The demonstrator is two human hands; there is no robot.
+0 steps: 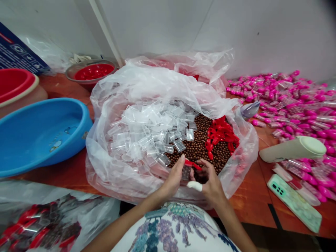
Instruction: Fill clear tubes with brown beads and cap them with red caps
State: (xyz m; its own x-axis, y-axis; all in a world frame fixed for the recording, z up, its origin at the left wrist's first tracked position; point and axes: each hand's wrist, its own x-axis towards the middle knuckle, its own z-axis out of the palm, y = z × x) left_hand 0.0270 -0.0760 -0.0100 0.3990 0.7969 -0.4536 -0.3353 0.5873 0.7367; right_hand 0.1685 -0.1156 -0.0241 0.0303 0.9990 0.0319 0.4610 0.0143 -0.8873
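My left hand (173,177) is closed around a small clear plastic container (186,172) with dark contents. A red cap (193,164) sits at the container's upper end, and the fingers of my right hand (212,183) are bent around its right side. The right thumb wears a white finger cover (194,185). Both hands are over the near edge of an open plastic bag (110,182). Inside the bag lie a heap of clear flat containers (149,129), many small brown balls (198,140) and a pile of red caps (220,133).
A blue basin (39,133) and a red basin (15,84) stand at left, with a bowl of red pieces (94,71) behind. Pink-capped tubes (294,105) cover the right side, near a pale cylinder (291,149) and a phone (294,203). Filled red-capped containers (39,227) lie lower left.
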